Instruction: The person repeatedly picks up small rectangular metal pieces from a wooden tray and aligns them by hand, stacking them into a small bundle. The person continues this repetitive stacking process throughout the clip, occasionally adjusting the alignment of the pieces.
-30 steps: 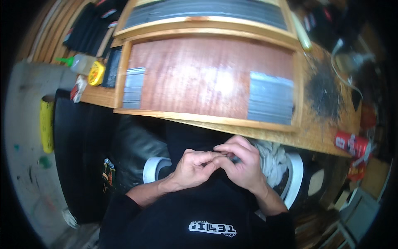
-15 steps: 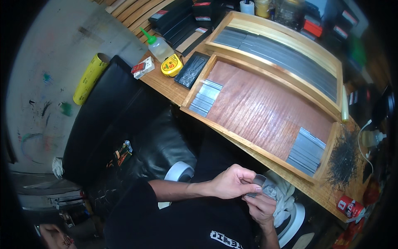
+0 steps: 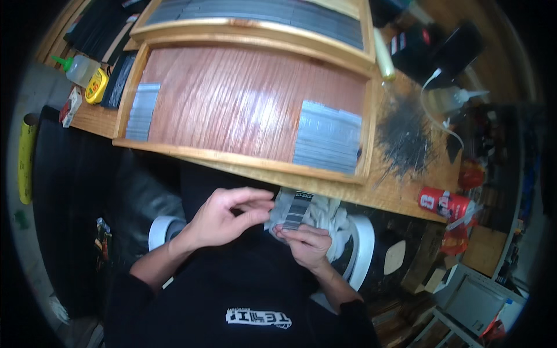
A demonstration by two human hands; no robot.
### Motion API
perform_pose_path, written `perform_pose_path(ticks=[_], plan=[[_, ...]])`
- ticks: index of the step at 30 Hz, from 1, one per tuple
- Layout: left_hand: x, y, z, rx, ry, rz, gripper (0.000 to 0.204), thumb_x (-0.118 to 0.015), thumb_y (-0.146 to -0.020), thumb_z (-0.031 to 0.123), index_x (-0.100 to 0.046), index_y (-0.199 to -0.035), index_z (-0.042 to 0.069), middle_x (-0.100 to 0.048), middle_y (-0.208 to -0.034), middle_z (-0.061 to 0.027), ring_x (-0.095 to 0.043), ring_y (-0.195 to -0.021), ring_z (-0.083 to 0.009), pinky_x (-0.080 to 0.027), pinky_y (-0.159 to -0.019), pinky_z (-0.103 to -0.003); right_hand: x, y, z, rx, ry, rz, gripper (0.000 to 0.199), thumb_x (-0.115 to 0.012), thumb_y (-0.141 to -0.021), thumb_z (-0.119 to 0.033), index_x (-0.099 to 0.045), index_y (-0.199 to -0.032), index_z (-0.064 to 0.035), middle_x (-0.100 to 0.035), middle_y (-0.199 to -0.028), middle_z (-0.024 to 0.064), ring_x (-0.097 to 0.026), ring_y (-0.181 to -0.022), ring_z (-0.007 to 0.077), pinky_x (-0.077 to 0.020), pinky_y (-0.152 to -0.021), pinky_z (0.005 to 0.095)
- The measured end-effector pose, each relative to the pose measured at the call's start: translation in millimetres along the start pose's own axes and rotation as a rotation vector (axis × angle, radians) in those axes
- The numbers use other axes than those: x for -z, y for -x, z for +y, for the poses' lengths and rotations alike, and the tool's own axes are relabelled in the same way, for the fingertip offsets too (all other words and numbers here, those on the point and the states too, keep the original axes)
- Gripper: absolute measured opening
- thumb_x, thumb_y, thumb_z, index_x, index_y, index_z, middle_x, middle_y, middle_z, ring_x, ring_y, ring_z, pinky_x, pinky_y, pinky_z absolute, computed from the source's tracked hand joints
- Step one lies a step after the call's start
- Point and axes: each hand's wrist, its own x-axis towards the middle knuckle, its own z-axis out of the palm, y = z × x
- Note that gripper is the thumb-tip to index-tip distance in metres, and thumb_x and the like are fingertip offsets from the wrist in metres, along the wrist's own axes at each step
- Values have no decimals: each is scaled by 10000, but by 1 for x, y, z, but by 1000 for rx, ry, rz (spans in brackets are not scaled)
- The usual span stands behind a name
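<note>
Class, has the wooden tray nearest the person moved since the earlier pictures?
No. Judged against the wooden workbench, the tray keeps its place along the front edge; only the camera view has shifted.

The wooden counter (image 3: 400, 188) carries a wood-framed tray (image 3: 220, 93), a green-nozzled squeeze bottle (image 3: 83, 72), a yellow tape measure (image 3: 96, 86), a heap of dark slivers (image 3: 406, 138) and a red can (image 3: 442, 204).

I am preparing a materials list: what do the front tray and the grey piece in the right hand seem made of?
Front tray: wood, probably varnished; grain and glossy reflections show. Grey piece: possibly metal or plastic; its smooth, banded look leaves this open.
</note>
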Motion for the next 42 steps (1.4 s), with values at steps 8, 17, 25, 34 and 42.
perform_pose_path(ticks=[8,17,25,34,42], plan=[[-18,-14,5,175,501,112,420,-485,-1129,271,-651,-1266,-90,-750,-1098,-234,-760,-1014,-279,-632,-890,-370,-22,-6,-17,-70,-141,-146,163,-779,-853,75,-796,-998,2,-797,-956,141,-788,-873,218,-628,-796,287],[-24,-15,1,256,432,99,269,-680,-971,-53,-684,-1240,-55,-770,-1086,-202,-767,-992,-237,-637,-901,-352,-32,7,-22,-147,-191,-71,139,-785,-864,61,-797,-990,6,-799,-949,140,-788,-866,211,-631,-788,285],[-8,-28,0,483,488,-54,224,-684,-1002,51,-696,-1206,-39,-779,-1049,-175,-777,-929,-230,-660,-772,-331,-40,-1,-31,-247,-306,-2,134,-792,-868,43,-792,-1001,29,-800,-975,154,-787,-853,198,-641,-775,286],[-1,-26,-1,430,312,-71,169,-698,-997,51,-717,-1142,-34,-784,-997,-139,-765,-918,-173,-631,-784,-294,-1,-32,-53,-278,-112,-277,72,-776,-906,0,-749,-974,4,-736,-979,90,-725,-878,167,-571,-818,275],[-19,-1,0,203,189,-11,127,-690,-1002,33,-739,-1085,-50,-763,-902,-73,-662,-822,-63,-535,-715,-231,-9,-63,-41,-500,-472,4,146,-599,-1038,-26,-703,-989,63,-653,-901,48,-609,-742,64,-516,-671,215]])
